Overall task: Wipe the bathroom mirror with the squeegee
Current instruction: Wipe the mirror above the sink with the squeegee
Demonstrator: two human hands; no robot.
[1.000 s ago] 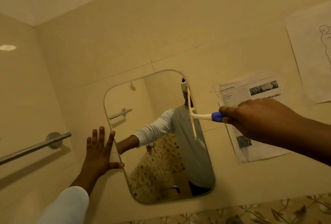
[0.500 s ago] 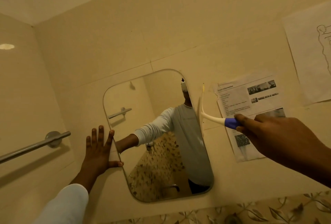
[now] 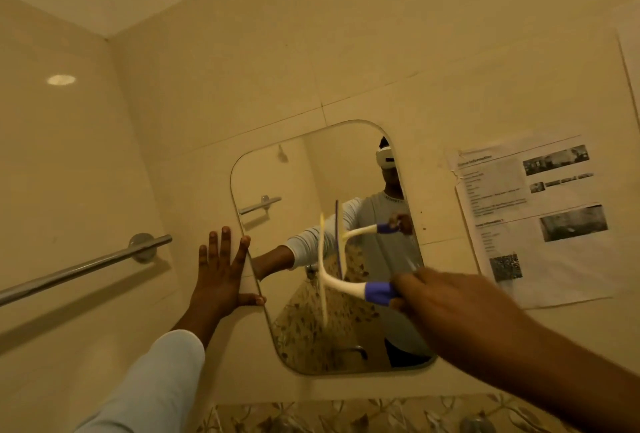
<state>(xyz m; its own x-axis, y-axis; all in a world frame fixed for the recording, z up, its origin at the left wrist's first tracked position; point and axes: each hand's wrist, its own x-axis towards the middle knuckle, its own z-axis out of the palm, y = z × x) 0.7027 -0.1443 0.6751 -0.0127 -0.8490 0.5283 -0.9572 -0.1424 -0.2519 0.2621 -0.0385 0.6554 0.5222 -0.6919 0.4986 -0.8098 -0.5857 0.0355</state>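
Bathroom, domestic-looking. Glossy cream wall tiles [image 3: 346,51] with thin grout lines meet at corner. Frameless rounded-rectangle wall mirror [image 3: 298,183] fixed to tiles. 1 chrome towel bar [image 3: 86,268] on left wall. Mirror reflects shower head [image 3: 282,153], faucet [image 3: 356,351], speckled counter. Leaf-patterned border strip [image 3: 346,415] runs below mirror.

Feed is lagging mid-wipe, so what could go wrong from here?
1. The left hand lies flat beside the mirror, thumb at its edge: it may smudge the glass or block the blade.
2. The right hand grips the squeegee by the handle's end; the blade could tilt and streak.
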